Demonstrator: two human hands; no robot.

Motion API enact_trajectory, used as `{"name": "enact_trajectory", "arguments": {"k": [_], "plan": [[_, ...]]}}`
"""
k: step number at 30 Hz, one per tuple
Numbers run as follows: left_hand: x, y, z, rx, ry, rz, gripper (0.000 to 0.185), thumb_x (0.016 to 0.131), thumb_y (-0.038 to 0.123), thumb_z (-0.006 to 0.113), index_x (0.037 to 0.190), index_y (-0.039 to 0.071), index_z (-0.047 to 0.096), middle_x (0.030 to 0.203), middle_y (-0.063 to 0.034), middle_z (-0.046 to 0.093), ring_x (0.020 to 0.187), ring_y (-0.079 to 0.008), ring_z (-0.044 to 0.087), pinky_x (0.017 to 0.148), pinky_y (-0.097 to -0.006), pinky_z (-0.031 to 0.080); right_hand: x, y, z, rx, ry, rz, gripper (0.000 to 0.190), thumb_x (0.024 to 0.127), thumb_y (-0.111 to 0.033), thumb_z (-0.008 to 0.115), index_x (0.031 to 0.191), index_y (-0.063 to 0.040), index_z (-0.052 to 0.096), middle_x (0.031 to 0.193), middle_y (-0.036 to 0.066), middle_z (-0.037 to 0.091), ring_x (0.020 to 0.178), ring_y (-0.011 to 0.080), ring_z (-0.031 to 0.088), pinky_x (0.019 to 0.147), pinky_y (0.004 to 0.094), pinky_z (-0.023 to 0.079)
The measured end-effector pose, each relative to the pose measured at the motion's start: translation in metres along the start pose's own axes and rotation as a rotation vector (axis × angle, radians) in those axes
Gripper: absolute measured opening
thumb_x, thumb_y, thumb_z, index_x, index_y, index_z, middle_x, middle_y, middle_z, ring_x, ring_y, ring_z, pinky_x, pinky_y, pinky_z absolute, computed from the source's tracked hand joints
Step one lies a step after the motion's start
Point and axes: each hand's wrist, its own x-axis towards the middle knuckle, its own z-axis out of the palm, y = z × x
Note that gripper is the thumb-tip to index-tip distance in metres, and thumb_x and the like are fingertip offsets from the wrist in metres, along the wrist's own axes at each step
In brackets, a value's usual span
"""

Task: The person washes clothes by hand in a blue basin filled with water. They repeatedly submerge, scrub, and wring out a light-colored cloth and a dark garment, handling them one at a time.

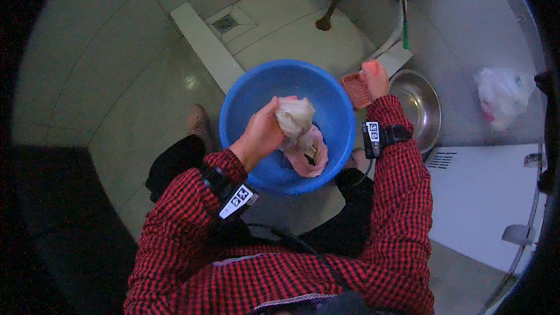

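A bunched wet white cloth (pixel 295 116) is in my left hand (pixel 262 131), which holds it over the blue plastic basin (pixel 286 64). Below it, a pink cloth piece (pixel 306 159) hangs or lies inside the basin; whether the two are one item is unclear. My right hand (pixel 379 83) is beyond the basin's right rim with its fingers curled. Against its palm side is a pinkish, rough-textured rectangular item (pixel 356 92), possibly a brush. A bright coral patch shows at the fingertips, too blurred to name.
A stainless steel bowl (pixel 426 96) stands right of the basin. A low pale curb (pixel 208 48) runs behind it, with a floor drain (pixel 225 23) beyond. A hose (pixel 396 33) hangs at upper right, near a white plastic bag (pixel 503 96). A white panel (pixel 481 197) is at right.
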Motion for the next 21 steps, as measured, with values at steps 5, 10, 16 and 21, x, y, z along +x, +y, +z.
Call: {"name": "enact_trajectory", "arguments": {"k": [5, 10, 16, 21], "plan": [[-0.005, 0.006, -0.01, -0.209, -0.172, -0.06, 0.04, 0.087, 0.036, 0.033, 0.114, 0.007, 0.041, 0.122, -0.0093, 0.041, 0.112, -0.0268, 0.038, 0.095, -0.0427, 0.026, -0.076, -0.078, 0.036, 0.065, -0.247, -0.181, 0.027, 0.078, -0.021, 0.053, 0.097, -0.003, 0.049, 0.08, 0.012, 0.057, 0.073, 0.0228, 0.056, 0.066, 0.0322, 0.044], [-0.001, -0.007, -0.013, -0.293, -0.277, -0.044, 0.038, 0.088, 0.035, 0.031, 0.112, 0.008, 0.042, 0.119, -0.008, 0.043, 0.109, -0.026, 0.04, 0.094, -0.04, 0.028, -0.143, -0.102, 0.064, -0.316, -0.214, -0.381, 0.023, 0.077, -0.017, 0.05, 0.096, -0.004, 0.048, 0.081, 0.015, 0.055, 0.077, 0.0308, 0.054, 0.067, 0.0363, 0.043], [0.002, -0.003, -0.022, -0.28, -0.152, 0.03, 0.037, 0.087, 0.032, 0.033, 0.115, 0.008, 0.042, 0.119, -0.0092, 0.043, 0.111, -0.0251, 0.039, 0.096, -0.0406, 0.027, -0.178, -0.118, 0.084, -0.455, -0.192, -0.758, 0.018, 0.075, -0.012, 0.047, 0.093, -0.007, 0.048, 0.081, 0.012, 0.053, 0.079, 0.0296, 0.051, 0.069, 0.0394, 0.042], [-0.003, -0.001, -0.03, -0.314, -0.249, -0.016, 0.036, 0.087, 0.031, 0.033, 0.113, 0.008, 0.043, 0.117, -0.0097, 0.045, 0.109, -0.0249, 0.041, 0.095, -0.0403, 0.028, -0.176, -0.121, 0.091, -0.27, -0.209, -0.671, 0.013, 0.076, -0.013, 0.046, 0.087, -0.006, 0.047, 0.082, 0.011, 0.053, 0.079, 0.0293, 0.05, 0.067, 0.0396, 0.041]]}}
